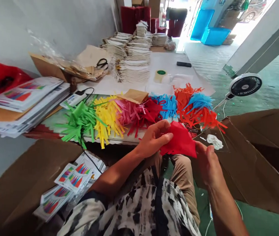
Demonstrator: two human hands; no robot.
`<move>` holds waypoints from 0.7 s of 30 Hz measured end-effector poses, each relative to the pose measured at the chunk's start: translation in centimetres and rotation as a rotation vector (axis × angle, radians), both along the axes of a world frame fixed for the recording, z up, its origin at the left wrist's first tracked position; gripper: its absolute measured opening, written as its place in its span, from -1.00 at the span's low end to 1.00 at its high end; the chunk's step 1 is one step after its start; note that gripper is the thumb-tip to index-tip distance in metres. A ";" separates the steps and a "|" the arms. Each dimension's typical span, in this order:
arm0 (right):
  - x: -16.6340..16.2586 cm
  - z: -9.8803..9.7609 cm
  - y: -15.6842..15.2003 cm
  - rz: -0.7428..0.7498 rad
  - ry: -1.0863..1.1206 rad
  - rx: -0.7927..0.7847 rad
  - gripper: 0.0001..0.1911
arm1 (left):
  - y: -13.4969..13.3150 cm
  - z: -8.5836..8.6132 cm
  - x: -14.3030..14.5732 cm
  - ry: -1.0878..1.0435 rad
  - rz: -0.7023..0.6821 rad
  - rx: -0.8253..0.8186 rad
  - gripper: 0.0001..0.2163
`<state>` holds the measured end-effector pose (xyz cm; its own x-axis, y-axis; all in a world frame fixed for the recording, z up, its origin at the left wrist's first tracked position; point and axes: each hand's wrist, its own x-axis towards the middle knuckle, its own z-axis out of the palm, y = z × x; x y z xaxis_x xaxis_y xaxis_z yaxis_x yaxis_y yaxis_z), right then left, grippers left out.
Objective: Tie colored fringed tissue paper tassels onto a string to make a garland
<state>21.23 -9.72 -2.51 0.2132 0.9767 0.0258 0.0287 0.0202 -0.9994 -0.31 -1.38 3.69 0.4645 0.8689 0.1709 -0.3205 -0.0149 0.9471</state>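
Note:
A sheet of red tissue paper (pixel 182 139) is held up between my hands above my lap. My left hand (pixel 156 137) pinches its left side, thumb on top. On its right edge are the fingers of my right hand (pixel 206 160), partly behind the paper. Just beyond lie fringed paper tassels along the table's front edge: green (pixel 80 121), yellow (pixel 107 114), pink (pixel 129 111), dark red (pixel 151 113), blue (pixel 167 103) and orange-red (pixel 191 113). A second blue tassel (pixel 200 101) rests on the orange-red ones.
Stacked white bundles (pixel 134 62), scissors (pixel 101 63), a tape roll (pixel 161 72) and a black phone-like object (pixel 183 64) lie on the table. Printed sheets (pixel 26 101) are piled left. A fan (pixel 245 86) and open cardboard box (pixel 252 164) stand right. White glue-like paste (pixel 214 141) sits nearby.

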 end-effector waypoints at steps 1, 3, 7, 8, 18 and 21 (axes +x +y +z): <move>0.0 0.3 0.2 -0.009 0.069 0.004 -0.46 | 0.0 0.0 0.2 0.001 -0.016 -0.009 -0.66; 0.2 1.1 0.4 -0.044 0.177 0.020 -0.64 | 0.4 0.1 0.5 -0.022 -0.079 -0.068 -0.67; 0.7 2.1 0.5 -0.262 0.082 0.173 -0.75 | 2.4 0.5 0.6 -0.064 -0.119 -0.193 -0.71; 0.8 2.1 0.4 -0.351 -0.028 0.258 -0.77 | 3.1 0.6 0.7 -0.075 -0.104 -0.213 -0.71; 0.6 2.8 0.6 -0.127 -0.990 0.615 -0.56 | 6.1 -0.3 3.4 0.199 -0.299 -0.311 -0.67; 1.3 2.8 1.2 -0.153 -1.039 0.505 -0.67 | 5.7 -0.5 3.3 0.467 0.049 0.147 -0.63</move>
